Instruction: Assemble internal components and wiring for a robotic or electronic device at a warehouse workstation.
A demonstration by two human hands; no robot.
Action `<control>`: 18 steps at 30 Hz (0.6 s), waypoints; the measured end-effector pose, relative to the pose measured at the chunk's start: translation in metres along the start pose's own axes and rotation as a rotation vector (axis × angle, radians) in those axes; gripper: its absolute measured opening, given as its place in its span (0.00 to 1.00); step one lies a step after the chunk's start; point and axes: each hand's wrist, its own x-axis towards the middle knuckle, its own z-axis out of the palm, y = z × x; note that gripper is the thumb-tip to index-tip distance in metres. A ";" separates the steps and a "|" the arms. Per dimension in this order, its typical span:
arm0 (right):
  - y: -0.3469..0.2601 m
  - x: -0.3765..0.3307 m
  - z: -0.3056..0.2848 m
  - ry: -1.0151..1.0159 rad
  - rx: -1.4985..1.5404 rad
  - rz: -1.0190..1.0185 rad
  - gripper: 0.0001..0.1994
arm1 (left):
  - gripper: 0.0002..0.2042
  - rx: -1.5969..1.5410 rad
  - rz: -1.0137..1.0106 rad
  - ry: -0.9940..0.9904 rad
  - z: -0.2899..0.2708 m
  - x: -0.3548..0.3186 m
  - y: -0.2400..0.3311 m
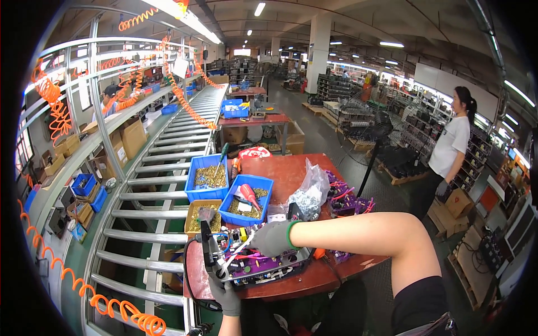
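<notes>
An open electronic unit [263, 263] with purple circuit boards, colored wires and a black end panel [208, 246] lies at the near edge of the red table. My left hand [226, 297], in a grey glove, grips the unit's near left corner beside the end panel and white wires. My right hand [273, 237], gloved in grey with a green cuff, reaches across the top of the unit. Its fingers are closed and point down at the white wires; whatever is in them is hidden. Just beyond sits a blue bin [246, 219] with a red-handled tool [250, 194] and brass-colored screws.
Another blue bin [193, 182] and a cardboard box [197, 217] hold small brass-colored parts. A clear plastic bag [309, 196] and more purple boards [350, 196] lie at right. A roller conveyor [148, 214] runs along the left. A person [451, 145] stands beyond a black fan [381, 127].
</notes>
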 end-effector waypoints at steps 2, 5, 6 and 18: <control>0.002 0.002 0.001 0.001 -0.005 0.007 0.26 | 0.30 0.002 0.037 0.040 0.005 0.000 -0.001; -0.001 0.000 -0.005 -0.035 0.049 0.018 0.32 | 0.27 0.017 0.086 0.079 0.002 0.000 -0.006; 0.000 -0.002 -0.008 -0.043 0.064 0.004 0.32 | 0.30 -0.016 0.050 0.045 0.003 0.001 -0.004; 0.003 0.005 -0.014 -0.073 0.043 -0.001 0.32 | 0.31 0.019 0.074 0.034 0.005 0.002 0.009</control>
